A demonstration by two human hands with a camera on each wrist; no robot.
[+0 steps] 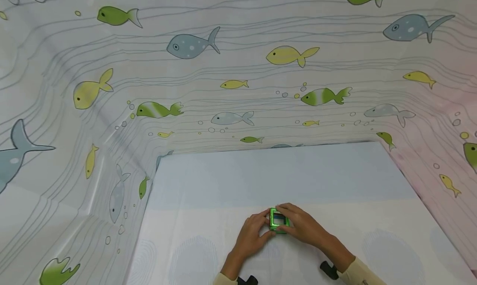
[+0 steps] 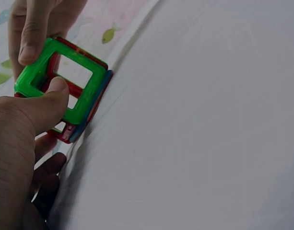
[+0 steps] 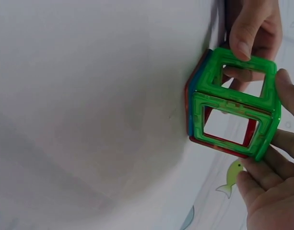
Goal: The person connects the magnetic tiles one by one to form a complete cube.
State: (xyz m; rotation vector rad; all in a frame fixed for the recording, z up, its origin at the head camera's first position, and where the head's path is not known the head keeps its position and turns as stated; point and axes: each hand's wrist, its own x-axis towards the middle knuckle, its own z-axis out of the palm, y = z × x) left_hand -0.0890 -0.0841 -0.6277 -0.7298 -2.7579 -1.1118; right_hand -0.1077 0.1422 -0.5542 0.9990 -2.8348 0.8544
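Observation:
Between both hands, low in the head view, is a small hollow cube of magnetic tiles [image 1: 273,220] on the table. Its square frames are see-through plastic: green ones show on top and one side, and the wrist views add red edges and a blue piece at the base. The left hand [image 1: 250,237] grips the cube from the left, its thumb on a green tile [image 2: 91,88] in the left wrist view. On the opposite side the right hand [image 1: 307,227] holds it, with fingertips against the green edges [image 3: 270,129]. Palms and fingers partly hide the far faces.
The table [image 1: 268,177] wears a pale blue and white cover with faint round patterns. Behind and at the sides rises a fish-printed sheet [image 1: 246,69]. Dark wrist-worn devices [image 1: 329,270] sit near the sleeves.

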